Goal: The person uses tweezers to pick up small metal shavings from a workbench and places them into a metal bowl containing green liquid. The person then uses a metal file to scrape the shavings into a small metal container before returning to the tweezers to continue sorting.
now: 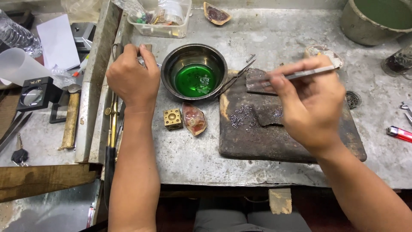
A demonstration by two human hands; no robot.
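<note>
My right hand (pixel 311 101) pinches thin metal tweezers (pixel 240 77) whose tips reach toward the steel bowl (pixel 171 64) of green liquid. Below that hand lies a dark, charred block (pixel 283 137) with several small metal rings (pixel 242 116) scattered on it. My left hand (pixel 133 79) rests curled at the bowl's left, fingers closed around a small metal object that is mostly hidden. A brass cube (pixel 173 118) and a reddish shell-shaped dish (pixel 194 119) sit just in front of the bowl.
A clear plastic box (pixel 161 29) of small items stands at the back. A large grey bucket (pixel 365 30) is at the back right, a red lighter (pixel 399 133) at the right. A loupe (pixel 33 95), hammer (pixel 70 118) and long tools (pixel 112 124) lie left.
</note>
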